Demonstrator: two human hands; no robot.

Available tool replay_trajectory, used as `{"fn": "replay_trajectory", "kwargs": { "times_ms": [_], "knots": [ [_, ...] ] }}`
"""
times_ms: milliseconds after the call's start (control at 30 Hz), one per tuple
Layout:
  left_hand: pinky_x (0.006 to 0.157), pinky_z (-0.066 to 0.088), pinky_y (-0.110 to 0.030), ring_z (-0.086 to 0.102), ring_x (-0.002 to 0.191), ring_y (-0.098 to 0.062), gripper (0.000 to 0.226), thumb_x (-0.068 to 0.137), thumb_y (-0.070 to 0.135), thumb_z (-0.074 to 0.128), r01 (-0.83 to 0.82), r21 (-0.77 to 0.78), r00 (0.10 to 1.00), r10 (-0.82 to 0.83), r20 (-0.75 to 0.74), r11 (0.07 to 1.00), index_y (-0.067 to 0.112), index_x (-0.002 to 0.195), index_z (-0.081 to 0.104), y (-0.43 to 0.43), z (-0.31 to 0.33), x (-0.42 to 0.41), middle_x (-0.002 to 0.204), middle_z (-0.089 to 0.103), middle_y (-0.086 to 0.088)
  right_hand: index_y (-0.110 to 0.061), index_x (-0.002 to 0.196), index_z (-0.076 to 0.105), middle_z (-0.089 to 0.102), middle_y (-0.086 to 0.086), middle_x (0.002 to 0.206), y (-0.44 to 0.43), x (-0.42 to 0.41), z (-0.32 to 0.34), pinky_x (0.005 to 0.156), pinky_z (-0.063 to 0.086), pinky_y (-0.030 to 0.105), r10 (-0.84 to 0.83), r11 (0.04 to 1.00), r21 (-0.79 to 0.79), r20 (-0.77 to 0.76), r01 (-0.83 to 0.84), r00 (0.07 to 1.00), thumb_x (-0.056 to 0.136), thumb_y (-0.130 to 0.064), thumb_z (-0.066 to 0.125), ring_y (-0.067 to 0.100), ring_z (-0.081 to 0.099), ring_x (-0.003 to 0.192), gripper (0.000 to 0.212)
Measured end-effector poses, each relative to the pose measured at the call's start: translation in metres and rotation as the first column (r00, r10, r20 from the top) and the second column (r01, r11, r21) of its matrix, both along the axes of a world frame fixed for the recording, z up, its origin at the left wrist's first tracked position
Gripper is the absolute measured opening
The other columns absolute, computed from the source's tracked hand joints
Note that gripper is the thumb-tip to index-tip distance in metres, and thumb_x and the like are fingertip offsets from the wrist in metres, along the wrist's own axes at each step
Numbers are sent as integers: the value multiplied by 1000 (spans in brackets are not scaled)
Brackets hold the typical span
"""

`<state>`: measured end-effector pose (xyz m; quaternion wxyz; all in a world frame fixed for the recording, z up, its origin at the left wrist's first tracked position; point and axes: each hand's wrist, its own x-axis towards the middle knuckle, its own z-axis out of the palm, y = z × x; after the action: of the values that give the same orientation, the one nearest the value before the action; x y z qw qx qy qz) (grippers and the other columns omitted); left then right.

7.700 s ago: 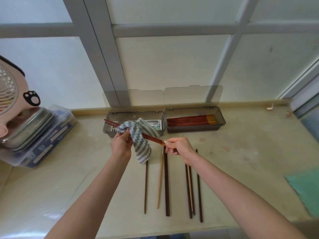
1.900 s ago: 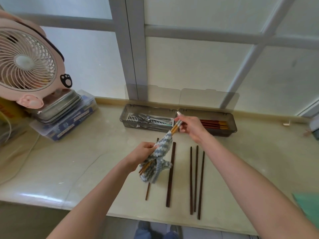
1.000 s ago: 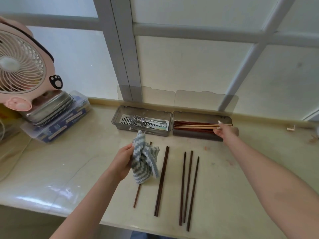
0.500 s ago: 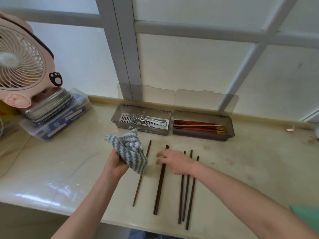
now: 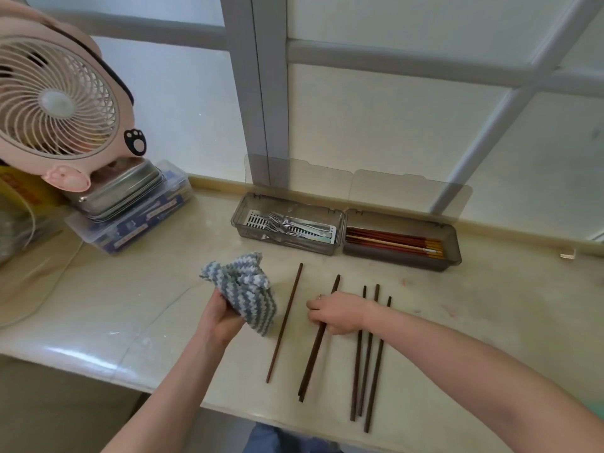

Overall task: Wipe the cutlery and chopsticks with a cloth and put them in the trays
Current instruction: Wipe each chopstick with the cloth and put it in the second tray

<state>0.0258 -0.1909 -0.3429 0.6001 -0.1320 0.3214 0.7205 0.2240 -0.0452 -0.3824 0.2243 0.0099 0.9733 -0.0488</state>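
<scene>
Our left hand (image 5: 219, 317) grips the bunched striped cloth (image 5: 243, 286) just above the worktop (image 5: 130, 305). Beside it lies a lone chopstick (image 5: 284, 322), then our right hand (image 5: 336, 312) curls its fingers round a pair of dark chopsticks (image 5: 310, 364), with three more chopsticks (image 5: 366, 364) to its right. Behind, the cutlery tray (image 5: 287, 246) holds forks (image 5: 281, 223) and the chopstick tray (image 5: 392, 257) a good bundle, so we judge the task mostly done: six sticks left to wipe.

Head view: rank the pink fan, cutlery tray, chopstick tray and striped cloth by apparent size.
1. pink fan, though cropped and nearer.
2. cutlery tray and chopstick tray: alike, not ranked.
3. striped cloth, smallest.
</scene>
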Motion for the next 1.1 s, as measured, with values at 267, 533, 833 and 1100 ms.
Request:
{"fn": "replay_trajectory", "kwargs": {
  "times_ms": [267, 533, 833, 1100],
  "knots": [
    [68, 54, -36, 66, 78, -23, 25, 95, 24, 44, 66, -216, 988, -94, -123, 974, 7, 95, 62, 10, 0, 23, 82, 71, -11, -11, 93, 66, 63, -2, 80, -6, -19, 57, 62, 48, 19, -792, 527, -714, -217, 461, 570, 84, -7, 63, 5, 54, 65, 10],
    [60, 56, -28, 68, 65, -18, 17, 95, 9, 46, 54, -285, 802, -212, -558, 957, 3, 98, 61, 31, 19, 52, 85, 67, -12, 0, 89, 65, 64, 13, 67, -17, -33, 73, 48, 53, 21, -894, 95, -847, 159, 523, 419, 80, 0, 69, 13, 59, 47, 10],
    [57, 53, -27, 66, 63, -21, 18, 95, 13, 46, 315, -416, 739, -496, -456, 853, 3, 94, 61, 39, 23, 38, 74, 69, -12, -2, 108, 67, 66, 14, 108, -11, -16, 52, 89, 53, 25, -508, 862, -446, -749, 243, 426, 89, -6, 52, 21, 65, 98, 25],
    [70, 51, -34, 63, 82, -25, 23, 97, 12, 43, 386, -400, 703, -546, -455, 831, 2, 113, 56, 33, 21, 39, 94, 66, -15, -4, 141, 36, 58, 15, 127, -33, -12, 48, 98, 49, 37, -449, 888, -422, -705, 184, 550, 94, -9, 38, 27, 58, 116, 47]
  ]
}}
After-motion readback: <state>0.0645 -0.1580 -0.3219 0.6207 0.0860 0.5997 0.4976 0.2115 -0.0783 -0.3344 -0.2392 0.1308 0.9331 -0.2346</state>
